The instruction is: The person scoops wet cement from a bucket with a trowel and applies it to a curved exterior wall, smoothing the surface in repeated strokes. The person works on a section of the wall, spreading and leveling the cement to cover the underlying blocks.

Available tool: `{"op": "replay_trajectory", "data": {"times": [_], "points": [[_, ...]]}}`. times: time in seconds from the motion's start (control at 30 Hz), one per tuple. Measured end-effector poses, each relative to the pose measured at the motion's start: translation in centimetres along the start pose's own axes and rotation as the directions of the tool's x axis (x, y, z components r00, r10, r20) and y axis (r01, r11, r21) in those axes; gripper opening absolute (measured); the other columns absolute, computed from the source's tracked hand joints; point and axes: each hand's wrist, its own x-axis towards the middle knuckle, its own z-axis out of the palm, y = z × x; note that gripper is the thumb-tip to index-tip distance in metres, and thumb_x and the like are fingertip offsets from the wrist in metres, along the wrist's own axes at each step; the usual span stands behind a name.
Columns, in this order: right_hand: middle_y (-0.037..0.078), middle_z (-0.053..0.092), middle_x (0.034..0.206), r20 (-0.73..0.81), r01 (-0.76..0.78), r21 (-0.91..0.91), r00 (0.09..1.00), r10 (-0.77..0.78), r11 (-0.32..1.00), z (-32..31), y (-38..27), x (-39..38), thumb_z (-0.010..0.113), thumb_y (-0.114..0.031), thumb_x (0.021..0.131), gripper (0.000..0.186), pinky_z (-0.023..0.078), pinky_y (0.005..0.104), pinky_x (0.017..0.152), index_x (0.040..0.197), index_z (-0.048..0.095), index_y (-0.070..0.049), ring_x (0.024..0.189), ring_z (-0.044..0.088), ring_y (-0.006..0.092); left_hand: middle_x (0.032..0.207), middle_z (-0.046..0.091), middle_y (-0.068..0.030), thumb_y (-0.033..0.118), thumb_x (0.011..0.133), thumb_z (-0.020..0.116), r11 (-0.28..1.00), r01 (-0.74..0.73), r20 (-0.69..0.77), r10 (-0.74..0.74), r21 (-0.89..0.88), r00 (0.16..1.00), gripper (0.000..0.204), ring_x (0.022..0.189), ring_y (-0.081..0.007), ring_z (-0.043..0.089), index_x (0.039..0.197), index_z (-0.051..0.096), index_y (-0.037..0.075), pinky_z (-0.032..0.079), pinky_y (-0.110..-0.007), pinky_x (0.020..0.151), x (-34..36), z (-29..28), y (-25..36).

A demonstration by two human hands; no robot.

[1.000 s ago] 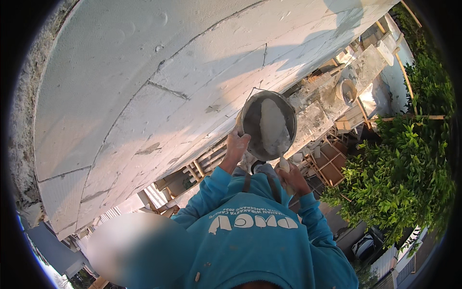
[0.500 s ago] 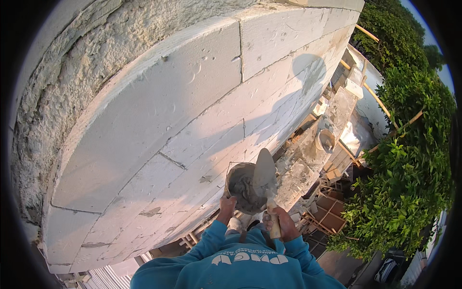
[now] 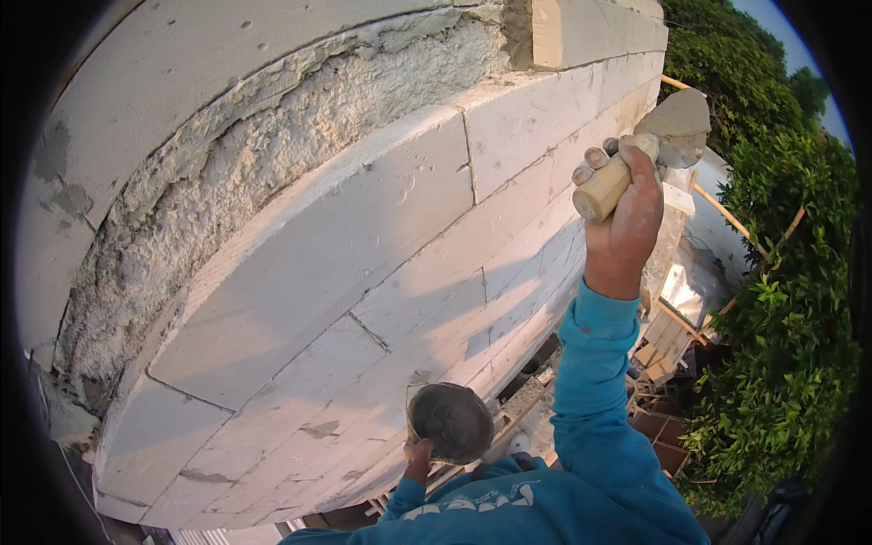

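Observation:
My right hand (image 3: 627, 204) is raised at the right of the view, closed round the pale wooden handle (image 3: 599, 193) of a trowel. The trowel's grey blade (image 3: 674, 121) is near the upper courses of the white block wall (image 3: 309, 263); whether it touches them is unclear. My left hand (image 3: 418, 459) is low in the middle, closed on the rim or handle of a round bucket (image 3: 450, 421) with dark grey mortar in it, held beside the wall's face.
A rough, crumbly band (image 3: 200, 182) runs along the upper wall, with a squared block (image 3: 590, 34) at its top end. Below at the right are a plank platform (image 3: 668, 354) and bamboo poles (image 3: 722, 211). Leafy trees (image 3: 772, 381) fill the right side.
My right hand has lifted the trowel out of the bucket and up to the upper right. The bucket stays low in my left hand, and the view has tilted toward the top of the wall.

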Motion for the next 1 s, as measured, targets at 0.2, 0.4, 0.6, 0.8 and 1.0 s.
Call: {"op": "replay_trajectory", "data": {"times": [0.2,0.4,0.6,0.8,1.0], "points": [[0.038,0.037,0.115,-0.202,0.326,-0.653,0.795,-0.572,0.683,7.4,7.6,8.2,0.054,0.001,0.084,0.058,0.052,0.0488,0.090,0.122,0.013,0.015,0.105,0.054,0.0503,0.079,0.060,-0.0047,0.000,0.068,0.064,0.998,0.056,-0.163,-0.051,0.031,0.985,0.025,0.065,-0.0159,0.053,0.093,0.059,0.000,0.046,-0.033,0.059,0.9,-5.3,-3.9],[0.040,0.044,0.122,-0.048,-0.127,-0.477,0.992,0.119,0.870,17.4,18.2,13.2,0.060,-0.004,0.081,0.074,0.048,0.0503,0.100,0.134,0.012,0.015,0.112,0.054,0.0500,0.088,0.064,-0.0067,-0.005,0.071,0.059,0.943,-0.196,-0.036,0.194,-0.270,0.980,0.032,0.071,-0.0178,0.059,0.102,0.061,0.001,0.048,-0.033,0.062,0.5,-7.8,-8.0],[0.041,0.041,0.124,0.011,0.060,-0.355,0.998,-0.060,0.933,25.0,18.5,6.3,0.054,-0.004,0.085,0.072,0.045,0.0483,0.102,0.135,0.006,0.016,0.114,0.052,0.0508,0.095,0.062,-0.0111,-0.003,0.071,0.061,0.940,0.066,-0.151,-0.123,-0.335,0.981,0.040,0.083,-0.0229,0.060,0.111,0.056,0.000,0.049,-0.037,0.068,0.5,-10.3,-10.9],[0.016,0.052,0.100,0.009,-0.131,0.101,0.991,0.131,0.986,17.8,20.6,6.7,0.057,-0.009,0.088,0.033,0.053,0.0438,0.071,0.115,0.042,0.003,0.083,0.057,0.0262,0.093,0.063,-0.0117,0.000,0.074,0.062,0.964,0.212,-0.142,-0.235,-0.161,0.962,0.039,0.079,-0.0213,0.060,0.112,0.055,-0.002,0.048,-0.034,0.067,-6.0,-10.2,-3.7],[0.003,0.048,0.088,0.452,-0.425,0.280,0.849,0.273,0.861,4.2,13.0,2.2,0.059,-0.023,0.093,0.040,0.049,0.0300,0.049,0.125,0.044,-0.005,0.064,0.050,0.0127,0.092,0.064,-0.0119,0.002,0.074,0.062,0.973,0.208,-0.174,-0.224,-0.105,0.959,0.038,0.076,-0.0197,0.060,0.111,0.055,-0.002,0.047,-0.033,0.064,-5.7,-8.0,-3.1]]}}
